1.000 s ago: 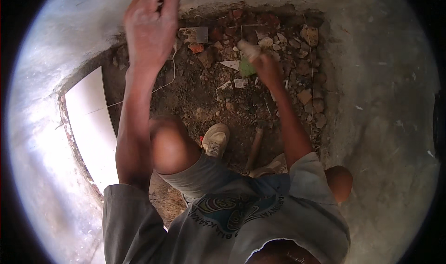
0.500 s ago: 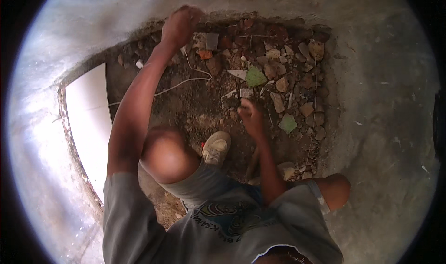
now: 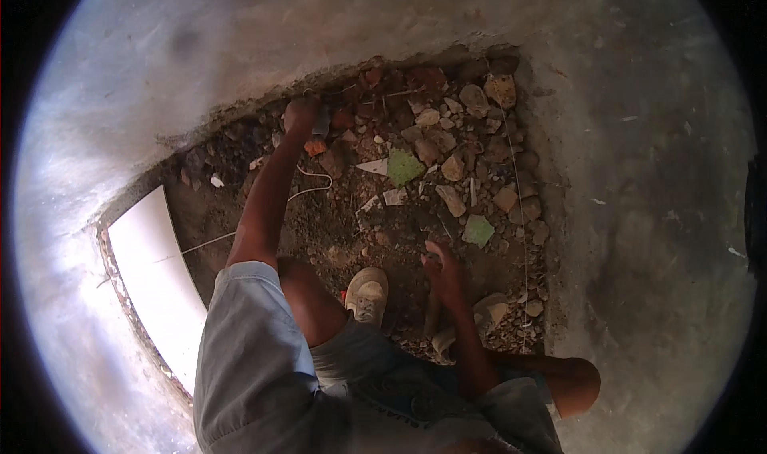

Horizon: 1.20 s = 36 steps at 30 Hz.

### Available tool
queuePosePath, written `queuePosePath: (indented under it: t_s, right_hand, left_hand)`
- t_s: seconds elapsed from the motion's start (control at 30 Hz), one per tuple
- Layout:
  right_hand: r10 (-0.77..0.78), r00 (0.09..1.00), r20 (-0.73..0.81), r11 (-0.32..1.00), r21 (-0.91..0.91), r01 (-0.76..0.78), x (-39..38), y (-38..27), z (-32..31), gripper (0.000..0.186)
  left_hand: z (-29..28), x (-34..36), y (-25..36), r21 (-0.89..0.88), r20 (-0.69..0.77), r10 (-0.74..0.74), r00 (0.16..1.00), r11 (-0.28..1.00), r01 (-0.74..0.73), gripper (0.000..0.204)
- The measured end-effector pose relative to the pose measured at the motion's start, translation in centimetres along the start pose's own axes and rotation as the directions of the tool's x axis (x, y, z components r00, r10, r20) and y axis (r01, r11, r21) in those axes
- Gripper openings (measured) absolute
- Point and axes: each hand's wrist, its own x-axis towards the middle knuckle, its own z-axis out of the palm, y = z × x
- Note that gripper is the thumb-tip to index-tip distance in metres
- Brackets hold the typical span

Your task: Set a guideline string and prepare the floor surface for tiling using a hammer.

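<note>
My left hand reaches to the far rubble edge, beside a grey fragment and an orange brick piece; its fingers are hidden. My right hand is curled above the dirt near my knees, a small dark something at its fingertips that I cannot make out. Below it a wooden handle lies beside my shoe. Green fragments and pale stones lie among the rubble beyond. A thin white cord crosses the dirt to a white panel at the left.
A concrete surface surrounds the dug-out patch, with a rough broken edge along the far side. A thin string runs along the patch's right side. My knees and feet occupy the near part.
My left hand has dropped from high in the view to the far rubble edge. My right hand has moved back toward my knees, away from the pale object it held earlier.
</note>
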Motion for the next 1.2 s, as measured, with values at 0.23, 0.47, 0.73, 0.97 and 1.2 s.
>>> queuePosePath:
  t_s: [0.23,0.47,0.73,0.97,1.2]
  right_hand:
    - [-0.088,0.995,0.038,0.995,-0.034,0.089,-0.5,-0.8,0.8,0.041]
    - [-0.287,0.955,0.07,0.957,-0.017,0.289,3.2,-3.6,-0.3,0.041]
    - [-0.344,0.921,0.185,0.926,-0.096,0.365,6.5,-8.8,-3.3,0.042]
    - [-0.58,0.801,0.147,0.805,-0.05,0.591,9.0,-15.3,-5.4,0.047]
    - [-0.659,0.74,-0.138,0.746,0.012,0.666,10.2,-21.6,-7.6,0.075]
  left_hand:
    - [-3.9,-3.8,3.9,-0.352,0.174,0.134,0.976,0.934,-0.065,0.04]
    - [-8.2,-8.6,-3.2,-0.306,0.439,0.245,0.864,0.945,-0.113,0.022]
    - [-16.1,-15.5,0.2,-0.604,0.269,0.241,0.933,0.797,-0.031,0.023]
    - [-24.5,-19.1,14.3,-0.81,0.301,0.383,0.873,0.586,0.022,0.018]
    - [-31.1,-25.1,22.4,-0.819,0.19,0.666,0.722,0.513,-0.258,0.019]
